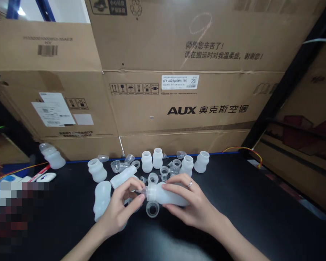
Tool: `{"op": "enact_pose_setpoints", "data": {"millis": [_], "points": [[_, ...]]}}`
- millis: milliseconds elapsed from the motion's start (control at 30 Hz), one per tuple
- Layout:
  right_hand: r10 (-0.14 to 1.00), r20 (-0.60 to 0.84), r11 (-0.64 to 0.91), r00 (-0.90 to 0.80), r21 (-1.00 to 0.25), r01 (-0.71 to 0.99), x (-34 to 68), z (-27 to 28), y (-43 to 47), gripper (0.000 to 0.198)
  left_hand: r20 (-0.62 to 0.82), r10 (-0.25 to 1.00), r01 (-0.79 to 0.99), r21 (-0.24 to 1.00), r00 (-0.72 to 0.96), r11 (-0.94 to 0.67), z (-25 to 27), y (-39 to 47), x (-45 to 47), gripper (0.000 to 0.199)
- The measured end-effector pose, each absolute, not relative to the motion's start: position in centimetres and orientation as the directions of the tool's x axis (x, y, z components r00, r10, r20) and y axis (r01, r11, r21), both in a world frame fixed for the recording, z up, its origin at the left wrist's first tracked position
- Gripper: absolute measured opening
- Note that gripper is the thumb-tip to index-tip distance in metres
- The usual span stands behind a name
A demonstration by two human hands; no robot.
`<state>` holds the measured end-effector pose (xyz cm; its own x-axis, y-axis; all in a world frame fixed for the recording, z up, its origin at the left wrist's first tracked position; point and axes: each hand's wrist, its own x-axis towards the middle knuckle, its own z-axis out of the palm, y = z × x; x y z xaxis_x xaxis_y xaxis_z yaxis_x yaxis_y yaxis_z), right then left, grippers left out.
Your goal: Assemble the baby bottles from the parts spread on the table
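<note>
A milky white baby bottle (pixel 170 195) lies sideways above the black table, its neck pointing left. Around its body my right hand (pixel 188 201) is closed, a ring on one finger. At the neck sits a collar ring with a clear teat (pixel 144 191), which my left hand (pixel 125 203) pinches between thumb and fingers. Just below the bottle a loose clear collar ring (pixel 152 209) rests on the table. Another collar ring (pixel 153 178) lies right above the neck. A white bottle (pixel 102 199) lies to the left of my left hand, and another lying bottle (pixel 124 176) is partly hidden behind it.
Several upright white bottles (pixel 157 158) stand at the back, among clear caps (pixel 115 166) and rings. At far left are a capped bottle (pixel 54 157) and a white computer mouse (pixel 46 177). A cardboard wall (pixel 141 108) closes off the rear of the table (pixel 247 210).
</note>
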<state>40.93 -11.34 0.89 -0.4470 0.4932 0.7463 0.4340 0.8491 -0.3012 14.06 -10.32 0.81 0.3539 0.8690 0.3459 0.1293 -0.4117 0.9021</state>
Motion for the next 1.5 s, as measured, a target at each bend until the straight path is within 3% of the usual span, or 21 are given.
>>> {"op": "enact_pose_setpoints", "data": {"millis": [167, 267, 400, 600, 767, 967, 1133, 1200, 1333, 1500], "points": [[0.473, 0.767, 0.855, -0.433, -0.281, 0.437, 40.7, 0.8, -11.6, 0.046, 0.234, 0.899, -0.006, 0.968, 0.371, -0.25, -0.3, -10.7, 14.7, 0.025], [0.478, 0.762, 0.852, -0.436, -0.281, 0.443, 40.7, 0.9, -11.7, 0.046, 0.272, 0.895, 0.023, 0.954, 0.354, -0.3, -0.5, -10.8, 14.7, 0.031], [0.489, 0.746, 0.847, -0.452, -0.283, 0.45, 40.7, 0.7, -11.7, 0.046, 0.365, 0.858, 0.079, 0.905, 0.363, -0.418, 0.2, -11.0, 14.4, 0.06], [0.497, 0.733, 0.849, -0.465, -0.3, 0.435, 40.5, 0.4, -11.7, 0.047, 0.36, 0.884, 0.309, 0.84, 0.298, -0.446, 0.6, -11.2, 14.3, 0.064], [0.51, 0.737, 0.837, -0.444, -0.306, 0.453, 40.7, 0.7, -11.5, 0.047, 0.362, 0.855, 0.292, 0.829, 0.372, -0.478, 0.6, -11.5, 14.2, 0.099], [0.477, 0.75, 0.858, -0.458, -0.284, 0.428, 40.4, 0.6, -11.5, 0.045, 0.295, 0.887, 0.286, 0.87, 0.355, -0.403, 0.5, -11.4, 14.5, 0.068], [0.477, 0.756, 0.857, -0.449, -0.288, 0.427, 40.5, 0.4, -11.7, 0.044, 0.403, 0.859, 0.304, 0.815, 0.317, -0.494, 0.3, -11.6, 14.5, 0.114], [0.474, 0.757, 0.859, -0.45, -0.283, 0.427, 40.5, 0.5, -11.7, 0.045, 0.399, 0.854, 0.291, 0.818, 0.333, -0.495, -0.1, -11.5, 14.1, 0.112], [0.465, 0.756, 0.864, -0.46, -0.275, 0.421, 40.2, 0.6, -11.7, 0.045, 0.364, 0.884, 0.357, 0.816, 0.294, -0.455, -0.9, -11.0, 14.0, 0.086], [0.463, 0.762, 0.864, -0.452, -0.274, 0.423, 40.2, 0.5, -11.8, 0.042, 0.467, 0.826, 0.407, 0.719, 0.317, -0.563, -0.3, -11.6, 14.6, 0.106]]}}
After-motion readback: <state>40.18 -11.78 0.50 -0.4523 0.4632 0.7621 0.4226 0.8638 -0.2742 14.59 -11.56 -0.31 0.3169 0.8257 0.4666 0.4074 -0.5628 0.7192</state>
